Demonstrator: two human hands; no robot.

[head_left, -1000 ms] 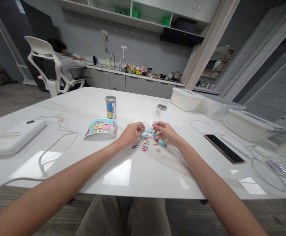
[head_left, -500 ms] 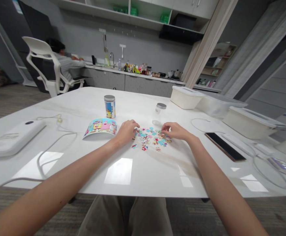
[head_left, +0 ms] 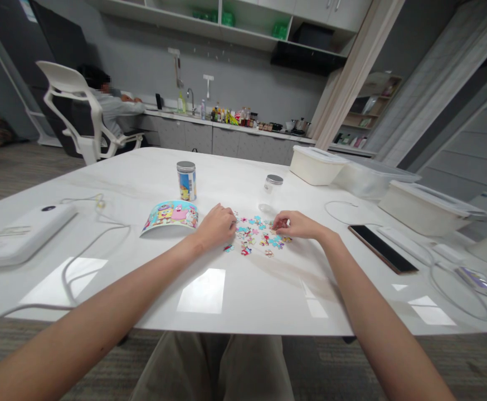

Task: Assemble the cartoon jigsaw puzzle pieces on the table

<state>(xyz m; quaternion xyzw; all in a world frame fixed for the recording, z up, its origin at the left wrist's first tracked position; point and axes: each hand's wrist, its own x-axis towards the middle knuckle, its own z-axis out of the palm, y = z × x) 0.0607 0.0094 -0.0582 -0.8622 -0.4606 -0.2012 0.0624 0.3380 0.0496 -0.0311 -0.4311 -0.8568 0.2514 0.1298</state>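
Jigsaw pieces (head_left: 255, 231) — blue, red, pink — lie loose and scattered on the white table (head_left: 264, 295).

Your left hand (head_left: 217, 225) hides its own fingertips, so you cannot tell whether it grips any of the puzzle pieces (head_left: 276, 241); at your right hand (head_left: 296, 224) the detail is too small to say. The left edge cuts off the white device (head_left: 26, 234), its print unreadably small. Your forearms (head_left: 143, 295) leave through the lower corners.
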